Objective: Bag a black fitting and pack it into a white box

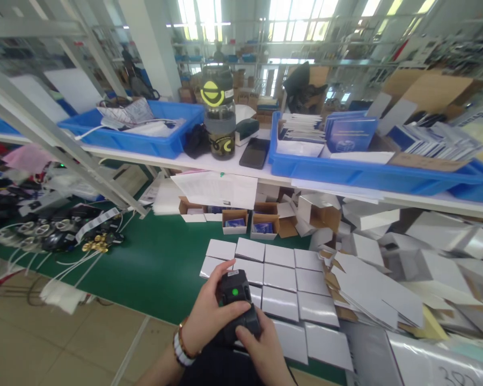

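My left hand [207, 313] is wrapped round a small black device [236, 300] with a green dot on its top, thumb laid across it. My right hand [261, 343] grips the same device from below and the right. I hold it low in the head view, just above several closed white boxes [279, 279] set out in rows on the green mat [156, 268].
Open cardboard boxes [249, 220] stand behind the rows, and flat white carton blanks [378, 295] pile up at the right. A raised shelf carries blue bins [370, 174], a dark jar [219, 112] and a phone [254, 153]. Cables and black parts [56, 233] lie at the left.
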Action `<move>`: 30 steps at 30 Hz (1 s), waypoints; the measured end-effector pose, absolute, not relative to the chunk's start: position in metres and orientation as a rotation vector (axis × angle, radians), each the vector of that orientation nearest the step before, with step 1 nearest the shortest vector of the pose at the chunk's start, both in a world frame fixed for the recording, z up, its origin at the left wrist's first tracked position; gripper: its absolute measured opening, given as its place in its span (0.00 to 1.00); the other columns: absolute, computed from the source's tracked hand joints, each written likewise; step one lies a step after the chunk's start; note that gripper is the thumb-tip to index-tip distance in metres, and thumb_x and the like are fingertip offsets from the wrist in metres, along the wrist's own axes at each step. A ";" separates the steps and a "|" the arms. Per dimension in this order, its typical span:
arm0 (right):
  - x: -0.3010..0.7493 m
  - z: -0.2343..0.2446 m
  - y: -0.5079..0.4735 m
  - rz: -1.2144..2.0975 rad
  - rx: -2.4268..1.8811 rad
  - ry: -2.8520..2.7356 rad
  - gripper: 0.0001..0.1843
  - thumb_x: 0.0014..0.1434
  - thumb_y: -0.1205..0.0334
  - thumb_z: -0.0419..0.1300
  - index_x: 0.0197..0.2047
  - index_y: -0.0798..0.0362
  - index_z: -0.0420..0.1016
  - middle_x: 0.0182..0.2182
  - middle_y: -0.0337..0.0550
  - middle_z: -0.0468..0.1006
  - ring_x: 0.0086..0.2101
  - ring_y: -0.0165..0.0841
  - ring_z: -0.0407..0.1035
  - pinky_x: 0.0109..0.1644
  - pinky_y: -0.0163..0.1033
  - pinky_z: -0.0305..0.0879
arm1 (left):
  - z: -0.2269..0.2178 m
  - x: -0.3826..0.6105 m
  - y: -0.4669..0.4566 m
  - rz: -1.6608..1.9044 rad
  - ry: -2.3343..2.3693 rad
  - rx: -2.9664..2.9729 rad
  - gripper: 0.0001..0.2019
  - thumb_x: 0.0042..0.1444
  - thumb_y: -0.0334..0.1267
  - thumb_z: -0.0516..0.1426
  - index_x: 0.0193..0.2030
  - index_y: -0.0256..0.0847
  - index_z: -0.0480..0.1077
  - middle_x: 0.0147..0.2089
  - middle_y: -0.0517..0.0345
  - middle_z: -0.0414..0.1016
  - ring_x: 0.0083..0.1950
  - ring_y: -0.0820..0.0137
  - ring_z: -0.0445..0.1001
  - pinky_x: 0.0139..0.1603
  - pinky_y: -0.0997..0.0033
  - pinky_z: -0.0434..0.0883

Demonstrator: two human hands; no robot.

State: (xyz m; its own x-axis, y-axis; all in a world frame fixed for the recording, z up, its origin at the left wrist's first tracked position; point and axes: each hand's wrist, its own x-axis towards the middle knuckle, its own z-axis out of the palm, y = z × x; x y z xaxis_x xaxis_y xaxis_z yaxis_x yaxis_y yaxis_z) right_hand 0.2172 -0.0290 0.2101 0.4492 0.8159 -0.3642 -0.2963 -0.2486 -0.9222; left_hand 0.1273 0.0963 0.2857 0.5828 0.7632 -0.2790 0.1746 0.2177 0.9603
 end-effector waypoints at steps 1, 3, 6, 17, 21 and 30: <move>0.217 0.213 -0.027 1.176 -1.412 -0.432 0.29 0.45 0.40 0.70 0.43 0.54 0.78 0.35 0.45 0.80 0.36 0.41 0.71 0.43 0.44 0.68 | 0.284 0.126 0.098 0.484 0.880 1.288 0.38 0.41 0.37 0.68 0.61 0.42 0.63 0.56 0.48 0.72 0.52 0.59 0.74 0.53 0.63 0.73; 0.219 0.217 -0.021 1.291 -1.293 -0.327 0.27 0.46 0.40 0.70 0.39 0.54 0.77 0.29 0.41 0.76 0.30 0.35 0.68 0.36 0.39 0.66 | 0.281 0.120 0.104 0.452 0.821 1.239 0.37 0.42 0.40 0.68 0.61 0.42 0.64 0.58 0.47 0.71 0.55 0.58 0.73 0.56 0.62 0.71; 0.226 0.218 -0.012 1.405 -1.179 -0.203 0.26 0.47 0.39 0.69 0.34 0.54 0.74 0.26 0.39 0.72 0.26 0.30 0.63 0.29 0.35 0.60 | 0.278 0.108 0.115 0.426 0.830 1.279 0.28 0.53 0.49 0.63 0.58 0.41 0.68 0.56 0.47 0.74 0.52 0.60 0.74 0.54 0.63 0.72; 0.253 0.237 0.030 0.956 -1.694 -1.255 0.21 0.53 0.57 0.67 0.49 0.50 0.72 0.39 0.43 0.75 0.31 0.33 0.67 0.34 0.36 0.65 | 0.263 0.082 0.155 0.295 1.089 1.454 0.21 0.46 0.53 0.64 0.41 0.40 0.71 0.31 0.59 0.72 0.28 0.69 0.71 0.25 0.73 0.68; 0.265 0.226 0.052 1.006 -1.624 -1.438 0.14 0.68 0.57 0.50 0.50 0.48 0.74 0.39 0.45 0.76 0.39 0.36 0.71 0.45 0.39 0.67 | 0.255 0.070 0.157 0.316 1.050 1.059 0.26 0.47 0.60 0.62 0.41 0.39 0.69 0.29 0.60 0.70 0.23 0.72 0.69 0.18 0.76 0.61; 0.219 0.238 0.085 1.326 -1.610 -1.459 0.17 0.70 0.51 0.46 0.38 0.48 0.73 0.35 0.40 0.77 0.37 0.34 0.70 0.43 0.36 0.64 | 0.231 0.043 0.198 0.576 1.188 1.535 0.20 0.41 0.48 0.67 0.40 0.41 0.74 0.41 0.51 0.75 0.43 0.59 0.73 0.44 0.62 0.73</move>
State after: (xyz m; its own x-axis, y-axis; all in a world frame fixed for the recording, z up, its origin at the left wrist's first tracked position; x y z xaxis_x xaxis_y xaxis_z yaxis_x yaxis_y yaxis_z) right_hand 0.2187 0.0852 0.2376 -0.0962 0.9552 -0.2799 0.3699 -0.2268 -0.9009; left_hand 0.0432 0.1976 0.2314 0.3879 0.8958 -0.2169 0.3844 0.0567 0.9214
